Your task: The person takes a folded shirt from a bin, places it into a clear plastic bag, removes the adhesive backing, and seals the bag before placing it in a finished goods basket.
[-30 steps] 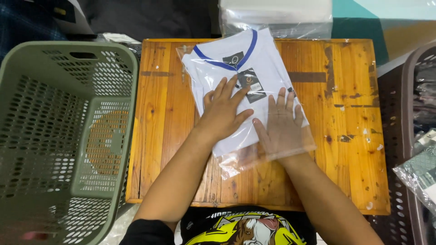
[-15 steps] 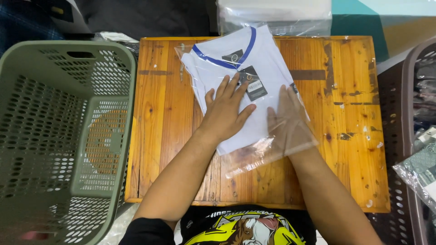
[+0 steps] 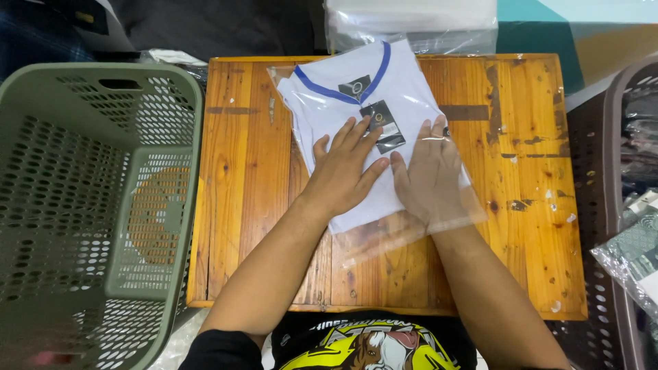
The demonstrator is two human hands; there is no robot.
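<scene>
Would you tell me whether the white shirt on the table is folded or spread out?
Folded: the white shirt forms a compact rectangle, collar on top, inside a clear plastic bag.

The folded shirt (image 3: 343,103) is white with a blue collar stripe and a black tag (image 3: 382,123). The table (image 3: 240,171) is orange-brown wood; the basket (image 3: 82,205) is olive green.

The shirt (image 3: 356,116) is lying on the desk (image 3: 253,205), a basket (image 3: 89,205) is standing left of it, bags (image 3: 411,20) are lying behind.
</scene>
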